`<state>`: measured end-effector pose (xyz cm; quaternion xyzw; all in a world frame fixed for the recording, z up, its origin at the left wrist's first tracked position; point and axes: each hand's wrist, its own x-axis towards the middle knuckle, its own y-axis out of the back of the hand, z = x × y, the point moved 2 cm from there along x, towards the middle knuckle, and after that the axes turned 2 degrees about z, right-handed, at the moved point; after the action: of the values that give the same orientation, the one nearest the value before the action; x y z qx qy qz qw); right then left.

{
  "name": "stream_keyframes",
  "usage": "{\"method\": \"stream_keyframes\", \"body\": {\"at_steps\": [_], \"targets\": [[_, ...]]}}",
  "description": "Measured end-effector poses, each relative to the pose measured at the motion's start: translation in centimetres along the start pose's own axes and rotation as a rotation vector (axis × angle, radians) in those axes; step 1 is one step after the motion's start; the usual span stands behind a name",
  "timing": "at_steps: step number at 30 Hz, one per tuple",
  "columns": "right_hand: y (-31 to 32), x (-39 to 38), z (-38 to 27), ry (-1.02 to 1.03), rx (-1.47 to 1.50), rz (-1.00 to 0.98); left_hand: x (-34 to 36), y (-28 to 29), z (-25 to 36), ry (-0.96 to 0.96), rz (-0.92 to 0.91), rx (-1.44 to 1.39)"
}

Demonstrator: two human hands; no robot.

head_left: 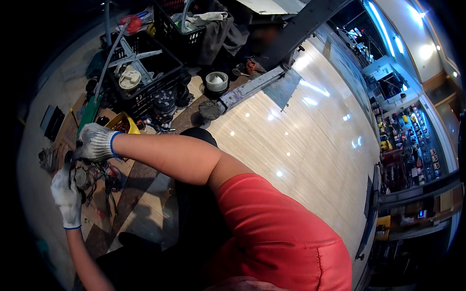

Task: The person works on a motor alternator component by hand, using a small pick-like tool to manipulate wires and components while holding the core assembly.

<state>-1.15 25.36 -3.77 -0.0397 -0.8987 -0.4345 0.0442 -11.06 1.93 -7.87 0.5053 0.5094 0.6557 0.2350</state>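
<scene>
My left hand (68,196) and my right hand (97,142), both in white knitted gloves, are closed on a dark part (74,160) at the left of the head view. What exactly it is, I cannot make out. Just right of it lie a round grey metal part (82,178) and a bundle of wires with small parts (112,180), over cardboard (102,213). A yellow container of small copper-coloured pieces (133,124) sits beyond my right wrist, beside a green object (87,114).
Black crates (145,92) with parts stand at the top left. A white slotted cylinder (216,81) and a long grey metal beam (247,89) lie right of them on the pale glossy floor (310,155). Stocked shelves (410,145) are at far right.
</scene>
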Motion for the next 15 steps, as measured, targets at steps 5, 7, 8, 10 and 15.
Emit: {"method": "stream_keyframes", "body": {"at_steps": [5, 7, 8, 10, 15], "targets": [[-2.4, 0.6, 1.7, 0.159, -0.311, 0.121, 1.2, -0.6, 2.0, 0.129, -0.025, -0.036], [-2.7, 0.2, 2.4, 0.205, -0.415, 0.134, 1.5, -0.2, 3.7, 0.214, -0.009, -0.196], [-2.6, 0.2, 1.1, 0.253, -0.399, 0.134, 0.3, 0.7, 3.4, 0.271, 0.008, -0.261], [-1.9, -0.2, -0.6, 0.29, -0.362, 0.138, -0.5, 1.4, 2.8, 0.384, -0.072, -0.53], [-1.2, -1.6, -0.5, 0.361, -0.285, 0.269, 0.8, 2.6, 4.5, 0.637, -0.364, -1.225]]}}
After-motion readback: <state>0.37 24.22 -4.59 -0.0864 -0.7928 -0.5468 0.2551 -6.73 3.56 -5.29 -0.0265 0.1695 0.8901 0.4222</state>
